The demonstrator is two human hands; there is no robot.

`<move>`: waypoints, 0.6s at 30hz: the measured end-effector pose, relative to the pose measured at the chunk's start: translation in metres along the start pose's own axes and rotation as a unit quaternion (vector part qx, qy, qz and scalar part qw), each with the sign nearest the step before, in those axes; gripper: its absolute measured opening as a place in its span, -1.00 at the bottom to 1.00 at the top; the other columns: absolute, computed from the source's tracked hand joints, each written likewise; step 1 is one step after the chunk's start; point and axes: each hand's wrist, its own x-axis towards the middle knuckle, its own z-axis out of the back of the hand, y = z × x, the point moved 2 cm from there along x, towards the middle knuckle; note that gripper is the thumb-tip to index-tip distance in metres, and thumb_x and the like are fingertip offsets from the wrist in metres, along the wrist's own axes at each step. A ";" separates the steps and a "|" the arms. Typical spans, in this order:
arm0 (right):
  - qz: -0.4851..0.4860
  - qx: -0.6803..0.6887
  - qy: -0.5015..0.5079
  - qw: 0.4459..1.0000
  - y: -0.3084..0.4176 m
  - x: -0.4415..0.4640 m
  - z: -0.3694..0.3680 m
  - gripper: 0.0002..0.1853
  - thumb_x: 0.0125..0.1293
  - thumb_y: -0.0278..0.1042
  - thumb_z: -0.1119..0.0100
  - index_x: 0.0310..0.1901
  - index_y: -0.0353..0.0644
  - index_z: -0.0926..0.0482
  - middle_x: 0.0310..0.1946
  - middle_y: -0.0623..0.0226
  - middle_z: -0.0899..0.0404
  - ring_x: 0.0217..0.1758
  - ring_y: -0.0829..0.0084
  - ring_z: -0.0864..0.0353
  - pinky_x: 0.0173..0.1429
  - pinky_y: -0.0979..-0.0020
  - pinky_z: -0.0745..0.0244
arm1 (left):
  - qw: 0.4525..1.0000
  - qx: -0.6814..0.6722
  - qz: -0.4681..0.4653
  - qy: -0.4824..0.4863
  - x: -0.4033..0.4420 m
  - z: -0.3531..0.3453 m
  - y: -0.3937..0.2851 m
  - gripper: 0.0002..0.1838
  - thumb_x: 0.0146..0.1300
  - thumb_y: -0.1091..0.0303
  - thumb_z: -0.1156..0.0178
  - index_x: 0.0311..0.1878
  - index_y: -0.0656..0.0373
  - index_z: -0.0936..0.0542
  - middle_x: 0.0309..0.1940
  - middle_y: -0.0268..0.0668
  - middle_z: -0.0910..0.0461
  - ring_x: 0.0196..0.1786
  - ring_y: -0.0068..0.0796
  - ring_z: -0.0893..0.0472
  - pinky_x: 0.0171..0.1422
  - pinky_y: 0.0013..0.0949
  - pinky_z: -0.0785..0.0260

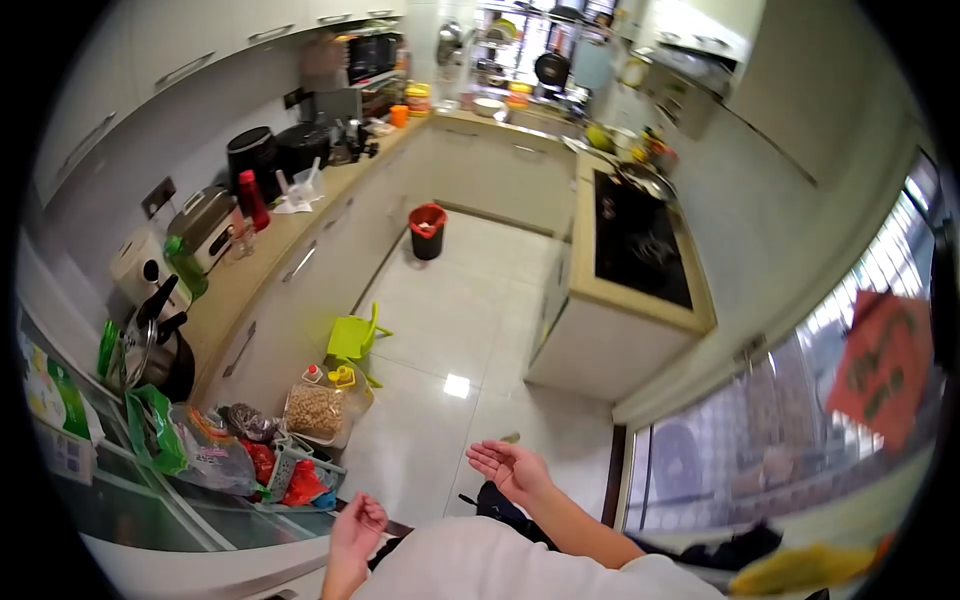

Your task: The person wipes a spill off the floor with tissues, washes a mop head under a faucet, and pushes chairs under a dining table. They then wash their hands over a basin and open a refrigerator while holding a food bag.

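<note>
My right hand (pixel 512 470) is held out palm up over the tiled floor, its fingers spread a little and nothing in it. Lower and to the left, my left hand (pixel 358 527) has its fingers loosely curled, with no object visible in it. Nearest to my left hand are a grey basket (pixel 290 468) and bags on the floor, among them a red bag (pixel 303 484). Behind them stands a clear container of nuts (pixel 314 411).
A green stool (pixel 352 338) stands by the left cabinets, and a black bin with a red liner (pixel 427 236) is farther back. At the right is a counter with a black cooktop (pixel 640 240). A glass door (pixel 740 440) stands at the lower right.
</note>
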 end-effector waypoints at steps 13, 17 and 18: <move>0.008 -0.079 0.095 0.992 0.266 0.233 -0.097 -0.65 0.34 -0.57 0.18 0.09 -0.62 -0.30 0.12 -0.30 -0.41 0.25 -0.14 -0.47 0.38 0.02 -0.44 | 0.997 -0.029 -0.064 -0.013 0.243 -0.220 -0.005 -0.82 0.47 0.32 -0.06 -0.28 0.18 -0.49 -0.42 -0.36 -0.44 -0.36 -0.55 -0.42 -0.28 -0.49 -0.33; 0.020 -0.082 0.065 0.994 0.318 0.329 -0.134 -0.66 0.32 -0.59 0.18 0.08 -0.63 -0.31 0.12 -0.30 -0.40 0.25 -0.13 -0.47 0.37 0.03 -0.45 | 0.998 -0.030 -0.049 0.005 0.354 -0.294 -0.039 -0.87 0.46 0.37 -0.08 -0.25 0.18 -0.45 -0.43 -0.36 -0.40 -0.38 -0.54 -0.39 -0.29 -0.49 -0.31; 0.029 -0.079 0.057 0.995 0.332 0.354 -0.147 -0.66 0.31 -0.60 0.18 0.07 -0.62 -0.31 0.12 -0.30 -0.40 0.25 -0.13 -0.47 0.37 0.03 -0.45 | 0.998 -0.032 -0.047 0.001 0.386 -0.315 -0.050 -0.87 0.46 0.37 -0.08 -0.25 0.18 -0.45 -0.43 -0.36 -0.40 -0.38 -0.54 -0.39 -0.29 -0.49 -0.31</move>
